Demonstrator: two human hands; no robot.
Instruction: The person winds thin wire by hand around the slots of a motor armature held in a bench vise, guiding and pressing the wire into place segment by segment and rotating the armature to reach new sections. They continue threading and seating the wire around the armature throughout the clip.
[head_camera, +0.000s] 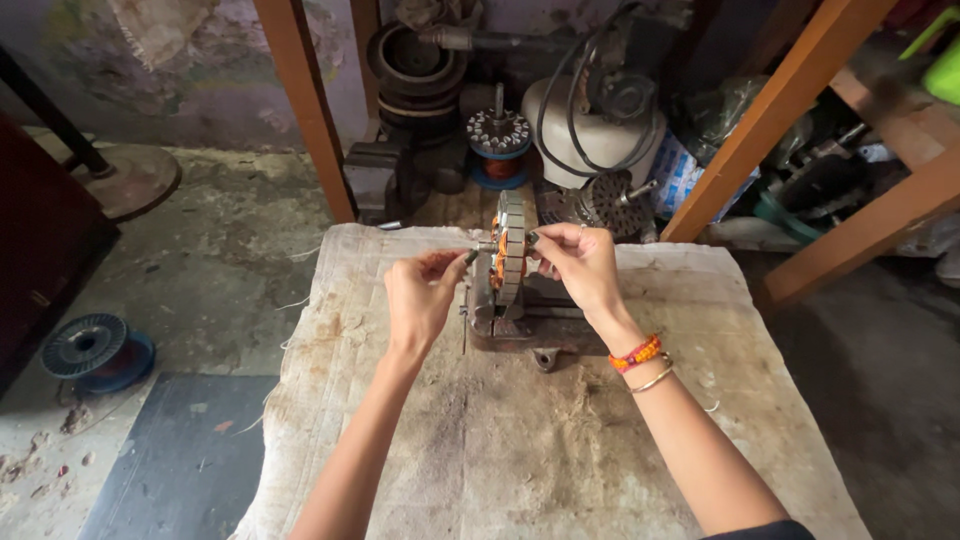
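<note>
— What's the left hand doing?
— Its grip is pinched shut on a small shaft end, just left of the upright stator ring.
— And the right hand?
— Fingers closed on the ring's right face. The ring stands on a metal stand, on the cloth-covered bench below both hands.

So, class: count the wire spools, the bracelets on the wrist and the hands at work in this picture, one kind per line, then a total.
Blue wire spools: 2, one on the floor, one at the back
Wrist bracelets: 2, orange beaded, thin gold
Hands: 2, left, right
Total: 6
</note>
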